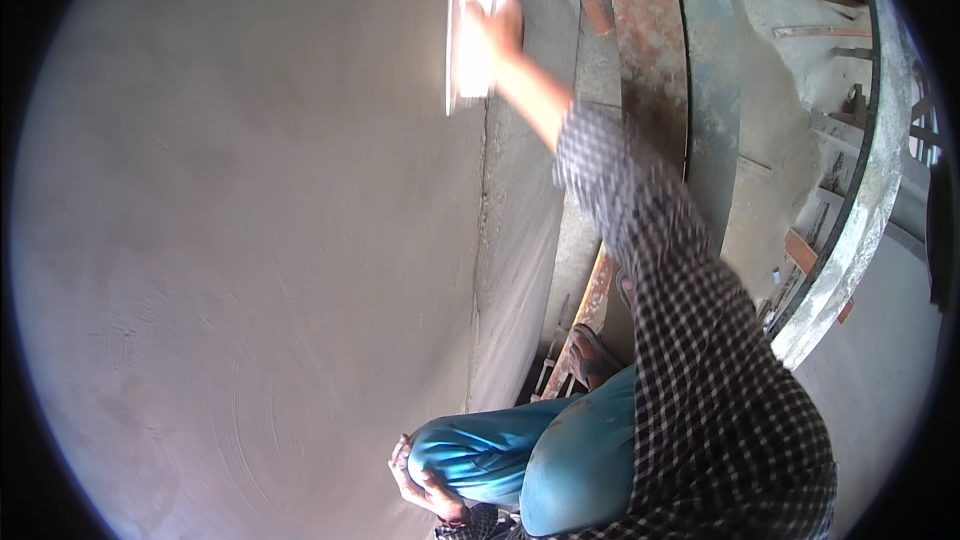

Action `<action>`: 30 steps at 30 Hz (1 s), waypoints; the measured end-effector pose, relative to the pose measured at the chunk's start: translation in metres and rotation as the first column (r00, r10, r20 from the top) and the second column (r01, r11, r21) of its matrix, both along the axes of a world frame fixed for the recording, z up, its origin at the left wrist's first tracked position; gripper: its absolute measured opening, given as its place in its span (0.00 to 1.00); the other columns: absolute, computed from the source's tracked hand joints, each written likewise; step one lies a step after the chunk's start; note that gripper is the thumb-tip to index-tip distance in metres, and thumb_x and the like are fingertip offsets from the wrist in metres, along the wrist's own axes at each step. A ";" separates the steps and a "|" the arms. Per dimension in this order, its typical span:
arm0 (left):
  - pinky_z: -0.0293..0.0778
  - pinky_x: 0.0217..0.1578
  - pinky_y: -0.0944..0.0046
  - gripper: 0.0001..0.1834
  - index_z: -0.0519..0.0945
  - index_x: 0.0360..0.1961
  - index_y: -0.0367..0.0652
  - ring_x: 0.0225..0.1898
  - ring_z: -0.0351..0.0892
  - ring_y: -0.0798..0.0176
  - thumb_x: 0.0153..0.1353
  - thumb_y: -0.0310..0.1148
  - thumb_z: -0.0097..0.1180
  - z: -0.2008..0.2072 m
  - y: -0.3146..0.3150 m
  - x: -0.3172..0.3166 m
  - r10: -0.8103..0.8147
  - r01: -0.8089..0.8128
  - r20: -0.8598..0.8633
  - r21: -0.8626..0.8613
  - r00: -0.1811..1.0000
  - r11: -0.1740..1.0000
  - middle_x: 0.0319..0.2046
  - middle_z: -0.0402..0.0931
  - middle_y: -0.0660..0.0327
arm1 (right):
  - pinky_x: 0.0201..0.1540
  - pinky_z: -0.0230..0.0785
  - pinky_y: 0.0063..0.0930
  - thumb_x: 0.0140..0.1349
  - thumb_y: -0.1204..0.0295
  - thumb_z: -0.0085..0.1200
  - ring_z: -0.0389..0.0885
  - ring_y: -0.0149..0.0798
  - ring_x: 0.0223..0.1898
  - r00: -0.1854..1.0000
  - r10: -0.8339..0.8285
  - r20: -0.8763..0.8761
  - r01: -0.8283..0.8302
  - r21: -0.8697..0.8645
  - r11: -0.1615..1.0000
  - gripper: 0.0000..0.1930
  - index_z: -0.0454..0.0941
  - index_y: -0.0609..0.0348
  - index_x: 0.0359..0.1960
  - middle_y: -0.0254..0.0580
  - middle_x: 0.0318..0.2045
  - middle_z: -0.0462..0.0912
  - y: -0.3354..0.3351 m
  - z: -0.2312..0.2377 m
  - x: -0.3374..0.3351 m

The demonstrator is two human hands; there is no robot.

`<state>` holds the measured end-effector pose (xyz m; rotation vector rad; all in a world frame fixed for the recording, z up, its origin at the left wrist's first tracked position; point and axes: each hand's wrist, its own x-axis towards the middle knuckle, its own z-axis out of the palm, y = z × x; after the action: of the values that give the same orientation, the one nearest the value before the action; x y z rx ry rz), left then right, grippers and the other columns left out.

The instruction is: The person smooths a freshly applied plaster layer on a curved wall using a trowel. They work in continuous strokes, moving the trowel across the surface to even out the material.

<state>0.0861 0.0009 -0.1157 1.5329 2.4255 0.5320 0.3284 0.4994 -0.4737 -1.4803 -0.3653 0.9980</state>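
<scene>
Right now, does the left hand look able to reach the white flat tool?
Probably not: the left hand rests on the bent knee near the lower edge, while the white flat tool is near the top, gripped by the right hand.

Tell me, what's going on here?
A person in a checked shirt and blue trousers sits or crouches beside a broad grey surface that looks like plaster. The right hand, arm stretched out, grips a pale flat trowel at the surface, near its edge; both look blurred. The left hand holds no tool and rests on a knee. Faint curved marks show on the grey surface.
</scene>
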 end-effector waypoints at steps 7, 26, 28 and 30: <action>0.72 0.68 0.40 0.39 0.83 0.56 0.31 0.61 0.81 0.43 0.75 0.64 0.55 -0.002 0.000 -0.008 -0.042 0.042 0.015 -0.008 0.999 0.999 0.57 0.82 0.41 | 0.60 0.82 0.46 0.69 0.73 0.62 0.88 0.47 0.55 0.986 -0.096 -0.138 0.090 -0.047 0.995 0.23 0.74 0.61 0.64 0.53 0.54 0.87 -0.034 0.039 -0.011; 0.71 0.68 0.41 0.40 0.84 0.55 0.30 0.61 0.82 0.42 0.74 0.65 0.56 -0.010 -0.015 -0.010 0.043 -0.042 -0.016 0.047 0.999 0.998 0.56 0.83 0.41 | 0.44 0.87 0.49 0.72 0.68 0.60 0.88 0.47 0.44 0.972 0.096 -0.215 -0.101 -0.014 0.995 0.28 0.65 0.66 0.69 0.56 0.50 0.83 0.016 0.048 0.038; 0.71 0.69 0.41 0.40 0.83 0.55 0.29 0.61 0.82 0.42 0.74 0.65 0.56 -0.004 -0.018 -0.005 0.053 -0.053 0.003 0.073 0.999 0.996 0.56 0.83 0.41 | 0.58 0.85 0.52 0.73 0.71 0.59 0.88 0.50 0.51 0.992 0.121 0.028 -0.124 0.132 0.983 0.26 0.66 0.63 0.68 0.55 0.52 0.84 -0.038 0.082 -0.018; 0.71 0.69 0.41 0.40 0.84 0.55 0.29 0.61 0.82 0.43 0.73 0.65 0.57 0.000 -0.011 -0.004 0.041 -0.042 0.001 0.025 0.999 0.999 0.56 0.83 0.42 | 0.68 0.76 0.53 0.71 0.72 0.59 0.83 0.53 0.61 0.994 0.074 0.075 -0.085 0.151 0.985 0.31 0.63 0.65 0.73 0.59 0.60 0.81 -0.071 0.092 -0.059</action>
<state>0.0824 -0.0102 -0.1159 1.4948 2.4643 0.5725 0.2697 0.4284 -0.3822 -1.3710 -0.5436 0.9609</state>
